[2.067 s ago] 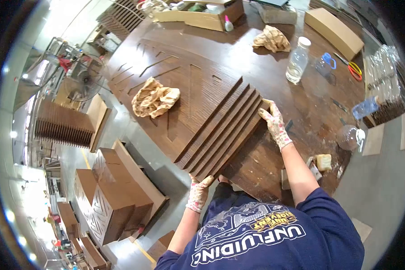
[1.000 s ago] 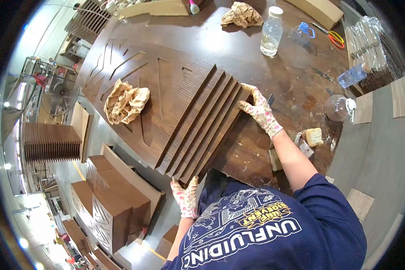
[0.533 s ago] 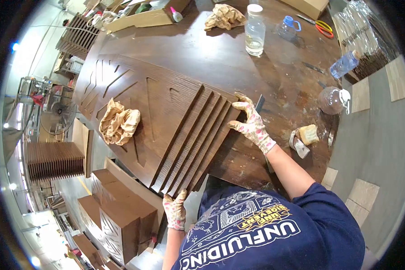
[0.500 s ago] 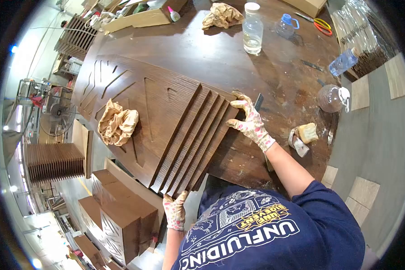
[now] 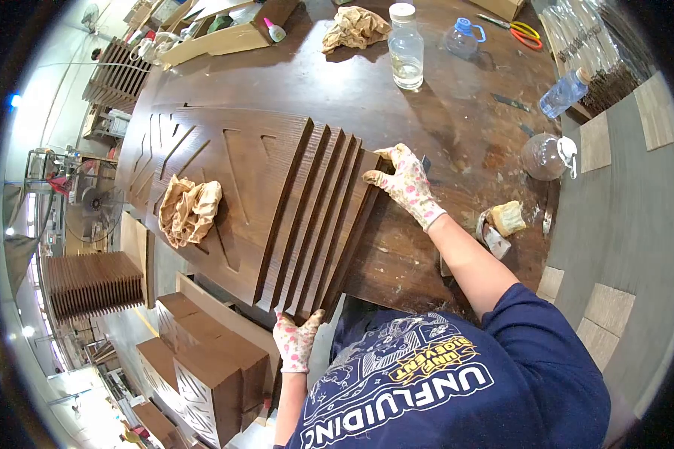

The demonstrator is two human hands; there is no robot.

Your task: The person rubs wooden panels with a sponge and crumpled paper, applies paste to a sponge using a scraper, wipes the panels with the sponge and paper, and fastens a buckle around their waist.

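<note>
A stack of dark brown wooden panels (image 5: 236, 150) lies on the table, its near edges staggered like steps. The top panel has slanted grooves, and a crumpled brown paper (image 5: 189, 212) rests on it. My right hand (image 5: 406, 183), in a flower-patterned glove, grips the right corner of the lower panels, thumb above and fingers round the edge. At the stack's bottom end, my left hand (image 5: 298, 340), in a matching glove, holds the panel ends between thumb and fingers; some fingertips are hidden.
Bottles (image 5: 407, 52), a blue-capped jug (image 5: 464, 37), scissors (image 5: 520, 31) and a second crumpled paper (image 5: 356, 28) stand or lie on the table (image 5: 457, 112). A clear jug (image 5: 548, 157) is near the right edge. Brown boxes (image 5: 210, 352) are stacked at lower left.
The panels have shifted left and turned slightly, with both my hands following on their edges. The whole view has also moved a little.
</note>
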